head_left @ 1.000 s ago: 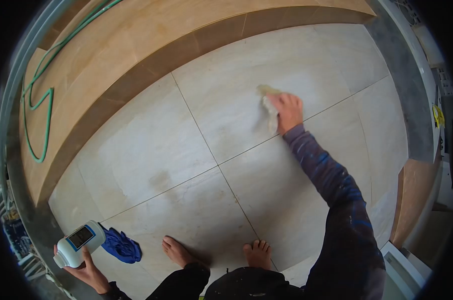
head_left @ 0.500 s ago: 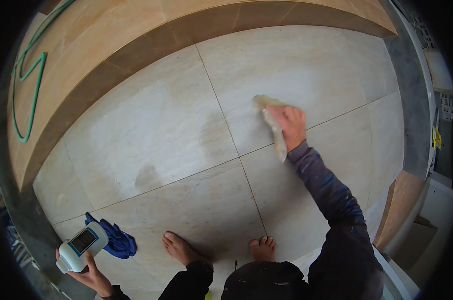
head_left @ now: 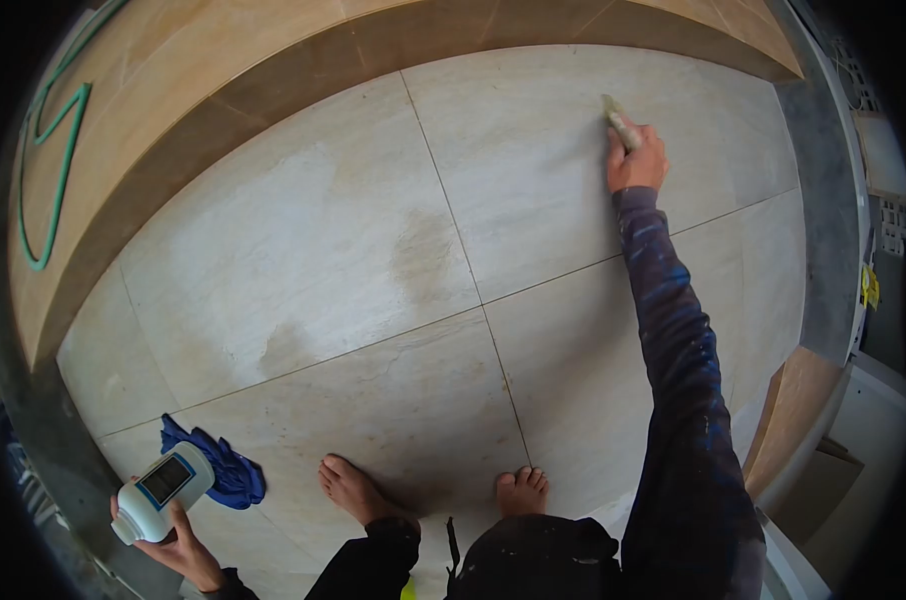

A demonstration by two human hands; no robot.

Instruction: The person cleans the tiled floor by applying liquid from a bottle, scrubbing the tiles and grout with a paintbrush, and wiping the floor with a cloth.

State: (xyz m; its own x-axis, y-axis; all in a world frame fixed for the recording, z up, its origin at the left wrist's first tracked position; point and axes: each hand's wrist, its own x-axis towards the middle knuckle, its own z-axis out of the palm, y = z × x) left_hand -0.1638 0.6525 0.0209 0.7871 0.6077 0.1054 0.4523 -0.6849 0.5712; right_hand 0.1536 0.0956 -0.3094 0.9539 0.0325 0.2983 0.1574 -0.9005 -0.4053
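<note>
My right hand (head_left: pixel 638 162) is stretched far out over the floor, its fingers wrapped round a paintbrush (head_left: pixel 625 130) with a pale, worn handle. The brush's narrow tip points away from me, at or just above the pale floor tile (head_left: pixel 533 140). At lower left, my left hand (head_left: pixel 185 550) grips a white plastic bottle (head_left: pixel 191 470) with a dark label. The bottle is tilted, its neck toward the lower left. Behind it lies a crumpled blue cloth (head_left: pixel 238 480) on the floor. Wet sheen and darker damp patches (head_left: pixel 423 255) mark the tiles.
My bare feet (head_left: pixel 353 488) stand on the near tiles. A tan tiled step (head_left: pixel 303 75) curves along the far side, with a green hose (head_left: pixel 61 190) on it at left. Grey edging (head_left: pixel 823 200) bounds the right, where a cardboard box (head_left: pixel 823 490) stands outside.
My right hand has moved with the brush farther away and to the right, and the arm is straighter. My left hand holds the bottle nearly as before.
</note>
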